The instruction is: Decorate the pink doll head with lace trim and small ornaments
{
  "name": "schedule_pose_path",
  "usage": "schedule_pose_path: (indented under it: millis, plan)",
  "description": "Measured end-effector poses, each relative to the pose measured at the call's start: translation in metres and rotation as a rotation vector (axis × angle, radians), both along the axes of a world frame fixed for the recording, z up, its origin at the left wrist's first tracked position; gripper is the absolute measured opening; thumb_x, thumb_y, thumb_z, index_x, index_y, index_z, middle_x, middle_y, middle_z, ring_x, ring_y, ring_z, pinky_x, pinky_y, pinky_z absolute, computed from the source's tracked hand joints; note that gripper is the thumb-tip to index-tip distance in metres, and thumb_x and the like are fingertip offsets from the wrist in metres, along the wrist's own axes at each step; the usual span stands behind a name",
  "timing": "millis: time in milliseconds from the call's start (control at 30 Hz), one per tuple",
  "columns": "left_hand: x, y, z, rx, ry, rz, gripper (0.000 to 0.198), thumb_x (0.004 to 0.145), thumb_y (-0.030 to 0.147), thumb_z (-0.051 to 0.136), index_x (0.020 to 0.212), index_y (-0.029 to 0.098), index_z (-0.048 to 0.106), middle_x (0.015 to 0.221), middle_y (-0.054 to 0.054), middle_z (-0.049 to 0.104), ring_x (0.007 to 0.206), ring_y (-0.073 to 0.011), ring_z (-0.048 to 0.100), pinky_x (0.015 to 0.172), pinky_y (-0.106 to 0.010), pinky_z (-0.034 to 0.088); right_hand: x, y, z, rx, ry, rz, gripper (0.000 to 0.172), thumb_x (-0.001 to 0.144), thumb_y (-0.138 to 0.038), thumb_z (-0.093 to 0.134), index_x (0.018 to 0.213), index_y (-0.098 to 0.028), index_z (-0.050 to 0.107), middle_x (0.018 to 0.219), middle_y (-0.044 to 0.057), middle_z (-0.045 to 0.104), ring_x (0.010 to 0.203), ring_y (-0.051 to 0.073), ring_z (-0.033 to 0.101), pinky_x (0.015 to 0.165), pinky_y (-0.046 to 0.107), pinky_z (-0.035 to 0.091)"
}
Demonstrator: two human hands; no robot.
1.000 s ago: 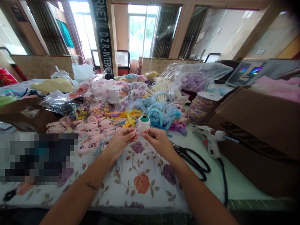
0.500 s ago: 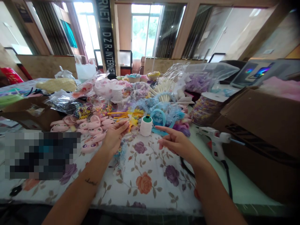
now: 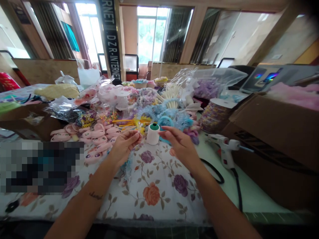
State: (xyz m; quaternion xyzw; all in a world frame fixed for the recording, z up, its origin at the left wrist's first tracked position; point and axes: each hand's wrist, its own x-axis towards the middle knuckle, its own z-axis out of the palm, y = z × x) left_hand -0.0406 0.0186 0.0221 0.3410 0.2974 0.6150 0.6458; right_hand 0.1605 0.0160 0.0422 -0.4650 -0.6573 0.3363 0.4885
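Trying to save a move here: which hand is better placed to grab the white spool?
The right hand, I'd say: its fingers point at the white spool, very close, though I can't tell if they touch. The left hand looks slightly farther off, its fingers pinched together.

2 hands (image 3: 124, 146) (image 3: 181, 142), 1 thread cone (image 3: 153, 136)

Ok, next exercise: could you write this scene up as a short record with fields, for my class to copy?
centre: upright white cone-shaped spool with green top
left hand: pinched together, contents unclear
right hand: just right of the spool, contact unclear
far right: white plastic glue gun, brown cardboard box
underneath: white fabric tablecloth with flower print
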Motion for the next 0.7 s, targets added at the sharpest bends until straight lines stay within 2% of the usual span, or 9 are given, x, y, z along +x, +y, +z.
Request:
schedule_pose_path:
  millis: [100, 167, 233, 300, 333, 400, 500, 600, 700]
  plan:
    - [0.002, -0.001, 0.000, 0.035, 0.089, 0.017, 0.022, 0.060, 0.022, 0.083, 0.073, 0.011, 0.069, 0.068, -0.002, 0.068, 0.063, -0.0079, 0.061, 0.063, -0.016, 0.050, -0.034, 0.009, -0.009, -0.258, 0.262, 0.237, 0.028, 0.088, -0.034, 0.050, 0.106, -0.017, 0.062, 0.088, 0.007, 0.072, 0.088, 0.017, 0.066, 0.079, 0.029, 0.050]
    - [0.002, 0.000, -0.001, 0.066, 0.150, 0.072, 0.021, 0.060, 0.023, 0.083, 0.072, 0.012, 0.070, 0.068, -0.001, 0.067, 0.062, -0.0077, 0.060, 0.062, -0.017, 0.049, -0.049, 0.010, -0.017, -0.493, 0.366, 0.329, 0.024, 0.087, -0.032, 0.049, 0.098, -0.015, 0.062, 0.071, 0.004, 0.069, 0.064, 0.013, 0.065, 0.060, 0.024, 0.049]
    - [0.001, 0.002, -0.002, 0.083, 0.172, 0.148, 0.021, 0.058, 0.023, 0.084, 0.071, 0.013, 0.071, 0.067, 0.000, 0.067, 0.060, -0.0072, 0.058, 0.060, -0.017, 0.048, -0.055, 0.007, -0.025, -0.667, 0.354, 0.442, 0.024, 0.085, -0.034, 0.052, 0.091, -0.014, 0.064, 0.054, -0.001, 0.061, 0.039, 0.007, 0.047, 0.040, 0.017, 0.033]
    - [-0.001, 0.003, -0.004, 0.078, 0.156, 0.202, 0.022, 0.056, 0.022, 0.084, 0.072, 0.013, 0.071, 0.066, 0.001, 0.067, 0.060, -0.0068, 0.058, 0.059, -0.017, 0.047, -0.053, 0.001, -0.030, -0.734, 0.285, 0.568, 0.025, 0.081, -0.037, 0.059, 0.085, -0.013, 0.067, 0.045, -0.006, 0.049, 0.034, 0.003, 0.029, 0.034, 0.017, 0.016]
    - [-0.001, 0.004, -0.004, 0.067, 0.142, 0.217, 0.023, 0.055, 0.022, 0.084, 0.072, 0.013, 0.072, 0.066, 0.001, 0.067, 0.060, -0.0066, 0.059, 0.060, -0.016, 0.047, -0.050, -0.002, -0.032, -0.735, 0.245, 0.624, 0.026, 0.079, -0.038, 0.063, 0.083, -0.013, 0.069, 0.043, -0.008, 0.045, 0.035, 0.003, 0.025, 0.035, 0.018, 0.012]
    - [-0.002, 0.005, -0.005, 0.039, 0.120, 0.225, 0.024, 0.055, 0.021, 0.084, 0.074, 0.013, 0.072, 0.066, 0.001, 0.067, 0.061, -0.0065, 0.060, 0.061, -0.016, 0.048, -0.043, -0.005, -0.032, -0.694, 0.170, 0.701, 0.028, 0.075, -0.040, 0.069, 0.084, -0.014, 0.071, 0.045, -0.008, 0.043, 0.039, 0.004, 0.027, 0.037, 0.018, 0.013]
    - [-0.002, 0.006, -0.005, -0.003, 0.094, 0.203, 0.024, 0.057, 0.021, 0.084, 0.075, 0.012, 0.071, 0.067, 0.001, 0.067, 0.061, -0.0059, 0.061, 0.062, -0.015, 0.048, -0.032, -0.007, -0.026, -0.506, 0.095, 0.717, 0.028, 0.073, -0.041, 0.072, 0.089, -0.017, 0.074, 0.059, -0.003, 0.054, 0.050, 0.006, 0.040, 0.043, 0.019, 0.027]
    - [-0.002, 0.007, -0.005, -0.028, 0.042, 0.183, 0.022, 0.058, 0.019, 0.083, 0.074, 0.012, 0.069, 0.067, 0.002, 0.065, 0.060, -0.0048, 0.060, 0.062, -0.014, 0.050, -0.024, -0.007, -0.016, -0.251, 0.077, 0.639, 0.026, 0.069, -0.038, 0.077, 0.090, -0.022, 0.076, 0.093, 0.004, 0.064, 0.068, 0.010, 0.052, 0.053, 0.021, 0.038]
    - [-0.002, 0.008, -0.006, -0.059, 0.009, 0.152, 0.016, 0.062, 0.015, 0.080, 0.072, 0.011, 0.068, 0.066, 0.002, 0.065, 0.061, -0.0050, 0.060, 0.062, -0.013, 0.051, -0.018, -0.009, -0.008, -0.104, 0.065, 0.593, 0.026, 0.066, -0.037, 0.080, 0.090, -0.026, 0.077, 0.127, 0.006, 0.057, 0.083, 0.015, 0.058, 0.056, 0.023, 0.041]
